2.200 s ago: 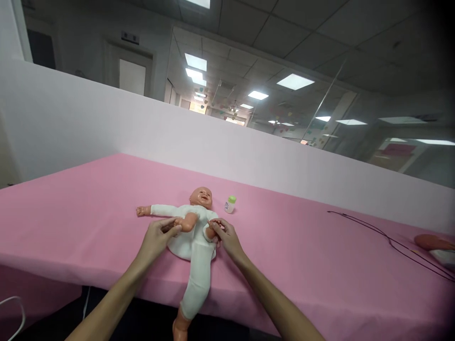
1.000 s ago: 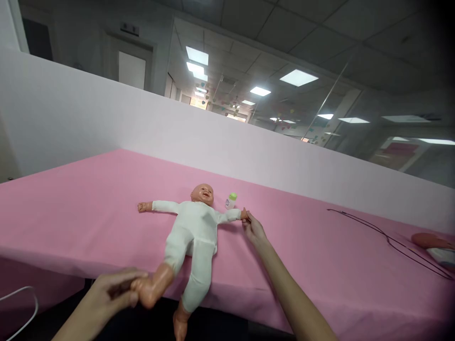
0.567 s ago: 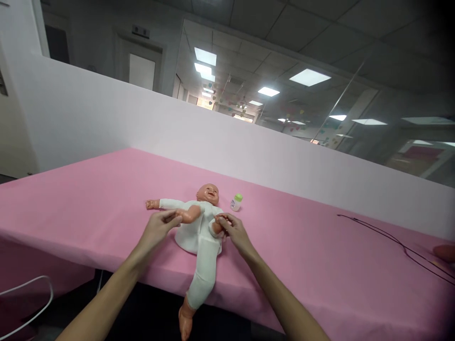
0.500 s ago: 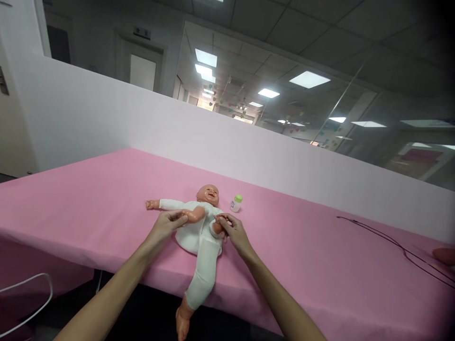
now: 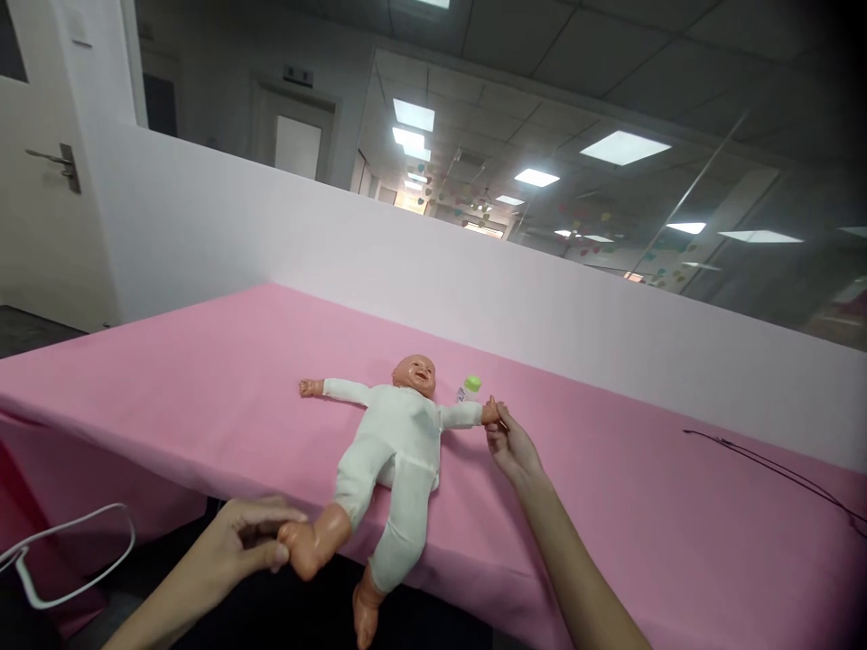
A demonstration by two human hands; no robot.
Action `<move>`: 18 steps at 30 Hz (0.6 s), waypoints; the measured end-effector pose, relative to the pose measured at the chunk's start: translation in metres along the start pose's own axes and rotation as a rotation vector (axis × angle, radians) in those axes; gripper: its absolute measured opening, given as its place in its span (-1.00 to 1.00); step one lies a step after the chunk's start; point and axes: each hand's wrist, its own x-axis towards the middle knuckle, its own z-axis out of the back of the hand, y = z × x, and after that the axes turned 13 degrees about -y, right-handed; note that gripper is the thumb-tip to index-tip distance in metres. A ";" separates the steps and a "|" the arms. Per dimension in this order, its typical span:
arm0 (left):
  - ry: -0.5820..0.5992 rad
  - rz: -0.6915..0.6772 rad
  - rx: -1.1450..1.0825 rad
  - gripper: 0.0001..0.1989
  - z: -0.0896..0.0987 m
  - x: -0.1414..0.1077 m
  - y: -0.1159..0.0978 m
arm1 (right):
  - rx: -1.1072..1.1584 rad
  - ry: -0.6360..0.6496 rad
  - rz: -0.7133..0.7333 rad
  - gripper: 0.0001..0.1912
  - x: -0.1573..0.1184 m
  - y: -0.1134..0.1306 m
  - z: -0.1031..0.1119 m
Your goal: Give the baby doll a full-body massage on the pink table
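A baby doll [image 5: 406, 429] in a white cloth suit lies on its back on the pink-covered table [image 5: 223, 379], its head toward the wall and its legs toward me. My left hand [image 5: 237, 542] grips one bare foot of the doll between thumb and fingers, just off the table's front edge. The doll's other leg hangs over that edge. With my right hand [image 5: 513, 444] I pinch the doll's hand, the arm stretched out to the right. The doll's other arm lies spread to the left. Beside the doll's head stands a small bottle [image 5: 469, 390] with a green cap, partly hidden by the arm.
A dark thin cable [image 5: 759, 458] lies on the right of the table. A white cable [image 5: 74, 524] loops at the lower left. Behind the table rises a white wall [image 5: 379, 244] with glass above, and a door [image 5: 47, 181] is at the left.
The doll's raised leg has come down toward me with my left hand on its foot. My right hand has drawn the doll's arm from its chest out to the right. The view has shifted left.
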 end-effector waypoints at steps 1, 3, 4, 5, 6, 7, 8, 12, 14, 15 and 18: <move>-0.044 -0.012 -0.025 -0.71 -0.003 0.011 -0.008 | -0.043 0.073 0.047 -0.84 -0.008 0.001 -0.006; -0.162 -0.038 -0.051 -0.69 -0.013 0.041 -0.025 | -0.195 0.204 0.186 -0.70 -0.027 0.000 -0.020; -0.218 -0.051 -0.063 -0.67 -0.021 0.058 -0.032 | -0.288 0.256 0.257 -0.63 -0.037 -0.004 -0.026; -0.246 -0.073 -0.073 -0.66 -0.030 0.075 -0.037 | -0.382 0.304 0.312 -0.57 -0.046 -0.009 -0.032; -0.251 -0.084 -0.098 -0.65 -0.040 0.091 -0.039 | -0.464 0.350 0.345 -0.53 -0.055 -0.017 -0.036; -0.240 -0.088 -0.132 -0.63 -0.051 0.105 -0.039 | -0.528 0.395 0.359 -0.51 -0.062 -0.025 -0.039; -0.227 -0.087 -0.163 -0.61 -0.060 0.116 -0.037 | -0.567 0.426 0.376 -0.49 -0.067 -0.032 -0.040; -0.252 -0.067 -0.220 -0.56 -0.074 0.120 -0.019 | -0.572 0.418 0.382 -0.44 -0.060 -0.040 -0.032; -0.285 -0.073 -0.187 -0.59 -0.064 0.095 -0.010 | -0.493 0.323 0.353 -0.45 -0.042 -0.029 -0.022; -0.296 -0.091 -0.152 -0.64 -0.057 0.079 -0.005 | -0.431 0.257 0.331 -0.48 -0.031 -0.021 -0.016; -0.249 -0.234 0.012 -0.82 -0.038 0.022 0.007 | -0.251 0.060 0.211 -0.66 0.004 -0.003 0.001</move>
